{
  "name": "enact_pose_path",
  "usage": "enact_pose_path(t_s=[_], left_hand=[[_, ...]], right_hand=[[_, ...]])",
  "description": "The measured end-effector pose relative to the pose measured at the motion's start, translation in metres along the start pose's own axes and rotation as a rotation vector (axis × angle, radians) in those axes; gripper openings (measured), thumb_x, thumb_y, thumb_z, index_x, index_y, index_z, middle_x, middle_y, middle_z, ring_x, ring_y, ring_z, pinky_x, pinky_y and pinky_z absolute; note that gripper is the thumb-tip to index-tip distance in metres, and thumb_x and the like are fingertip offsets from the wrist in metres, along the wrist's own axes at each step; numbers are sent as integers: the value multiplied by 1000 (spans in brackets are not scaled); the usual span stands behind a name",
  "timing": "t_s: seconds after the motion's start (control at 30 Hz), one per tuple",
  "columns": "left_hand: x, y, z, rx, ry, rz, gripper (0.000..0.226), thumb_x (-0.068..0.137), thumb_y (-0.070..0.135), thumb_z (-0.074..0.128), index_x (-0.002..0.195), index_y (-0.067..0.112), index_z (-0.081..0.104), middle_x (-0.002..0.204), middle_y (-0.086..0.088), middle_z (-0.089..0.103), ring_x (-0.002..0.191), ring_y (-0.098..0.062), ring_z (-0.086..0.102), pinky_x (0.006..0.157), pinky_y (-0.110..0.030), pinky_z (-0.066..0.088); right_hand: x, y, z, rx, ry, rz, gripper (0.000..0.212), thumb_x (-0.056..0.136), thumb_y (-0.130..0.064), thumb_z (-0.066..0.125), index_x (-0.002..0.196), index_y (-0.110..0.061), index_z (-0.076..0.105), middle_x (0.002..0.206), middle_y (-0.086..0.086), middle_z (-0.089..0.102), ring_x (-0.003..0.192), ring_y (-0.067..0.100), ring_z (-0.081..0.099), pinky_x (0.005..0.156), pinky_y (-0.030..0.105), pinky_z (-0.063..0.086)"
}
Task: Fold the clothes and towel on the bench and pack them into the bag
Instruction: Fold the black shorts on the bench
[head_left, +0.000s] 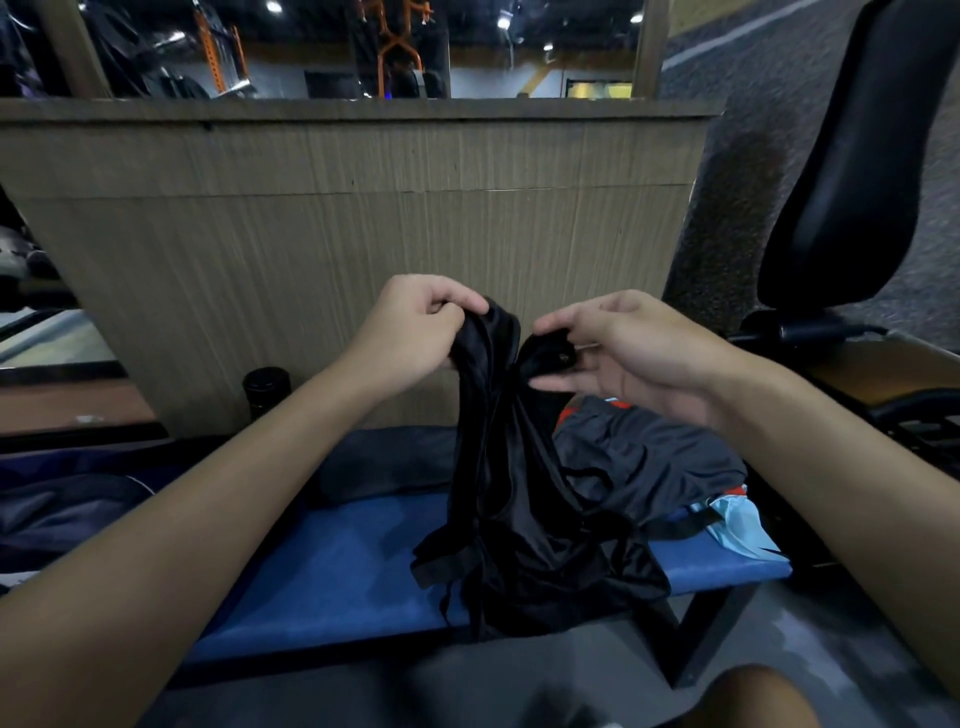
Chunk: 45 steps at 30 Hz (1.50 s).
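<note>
A shiny black garment (514, 499) hangs from both hands above the blue bench (332, 561); its lower end is bunched on the bench's front edge. My left hand (415, 327) pinches the garment's top edge at the left. My right hand (623, 353) pinches the top at the right between thumb and fingers. A dark grey garment with red trim (644, 457) lies crumpled on the bench to the right. A light blue cloth (743, 525) sits at the bench's right end. A dark blue bag (67, 509) lies at the left, partly hidden by my left arm.
A wood-panelled wall (353, 234) stands right behind the bench. A black bottle (266, 389) stands by the wall at the left. A black padded gym seat (852, 156) and its frame are at the right. Grey floor lies in front of the bench.
</note>
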<state>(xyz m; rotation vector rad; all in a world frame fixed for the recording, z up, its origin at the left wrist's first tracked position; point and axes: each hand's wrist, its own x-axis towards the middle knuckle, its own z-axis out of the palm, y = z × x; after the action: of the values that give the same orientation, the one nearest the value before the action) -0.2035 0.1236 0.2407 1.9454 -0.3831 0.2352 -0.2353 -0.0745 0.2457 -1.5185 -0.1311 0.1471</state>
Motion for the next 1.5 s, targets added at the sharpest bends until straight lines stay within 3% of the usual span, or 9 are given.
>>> enact_pose_path(t_s=[0.1, 0.23, 0.4, 0.53, 0.73, 0.97, 1.1, 1.23, 1.5], left_hand=[[-1, 10, -1, -96, -18, 18, 36, 96, -8, 37, 109, 6, 68, 99, -18, 73, 86, -23, 74, 69, -30, 62], [-5, 11, -2, -125, -64, 54, 33, 97, -6, 43, 106, 11, 70, 94, -13, 75, 84, -21, 75, 69, -27, 60], [-10, 11, -2, -184, -97, 77, 30, 98, -4, 45, 102, 12, 71, 83, -7, 75, 76, -15, 73, 65, -24, 58], [-12, 17, -8, -232, -122, 134, 21, 100, 8, 52, 96, 12, 73, 91, -12, 75, 83, -19, 73, 72, -30, 59], [-15, 15, -17, -287, -284, 190, 25, 86, 33, 74, 93, 9, 75, 88, -13, 74, 84, -24, 73, 75, -31, 58], [-20, 6, -21, -300, -298, 170, 22, 79, 22, 71, 94, 6, 72, 90, -14, 75, 85, -23, 73, 77, -28, 57], [-22, 3, -25, -359, -328, 127, 23, 90, 16, 61, 97, -5, 66, 87, -13, 71, 82, -19, 70, 73, -25, 56], [-24, 2, -34, -413, -314, 83, 20, 100, 6, 49, 93, -2, 65, 86, -10, 71, 80, -16, 68, 72, -26, 56], [-24, -3, -39, -406, -358, 79, 20, 99, -1, 46, 86, 1, 62, 80, -6, 69, 78, -15, 67, 72, -25, 55]], right_hand=[[-1, -3, 3, -69, -81, -129, 38, 92, 21, 32, 107, 4, 64, 104, 29, 67, 96, 27, 71, 79, 33, 59], [2, -1, 2, -661, 69, -446, 34, 90, 10, 55, 86, -21, 69, 96, 28, 67, 78, 26, 69, 73, 32, 58], [-5, -3, 6, -1128, 141, -653, 10, 88, -26, 67, 85, -33, 60, 114, -7, 48, 117, 18, 44, 100, 33, 35], [-14, -10, 18, -951, 88, -633, 17, 91, -26, 66, 76, -24, 58, 78, -10, 64, 79, 3, 61, 76, 28, 50], [-13, -11, 30, -755, 262, -634, 34, 83, -27, 76, 60, -20, 52, 53, -8, 55, 46, 0, 48, 44, 14, 33], [-11, -9, 36, -580, 164, -537, 30, 82, -27, 78, 65, -13, 56, 58, 2, 58, 50, 5, 50, 45, 20, 38], [-9, -3, 27, -478, -25, -445, 14, 85, -13, 73, 79, -8, 62, 73, 6, 61, 68, 13, 55, 64, 29, 45], [-9, 8, 17, -376, -123, -361, 31, 77, -22, 72, 91, 4, 64, 85, 7, 67, 78, 12, 61, 76, 29, 49], [-14, 13, 25, -179, -54, -436, 13, 78, -4, 73, 76, -7, 60, 74, 9, 62, 69, 16, 57, 67, 24, 47]])
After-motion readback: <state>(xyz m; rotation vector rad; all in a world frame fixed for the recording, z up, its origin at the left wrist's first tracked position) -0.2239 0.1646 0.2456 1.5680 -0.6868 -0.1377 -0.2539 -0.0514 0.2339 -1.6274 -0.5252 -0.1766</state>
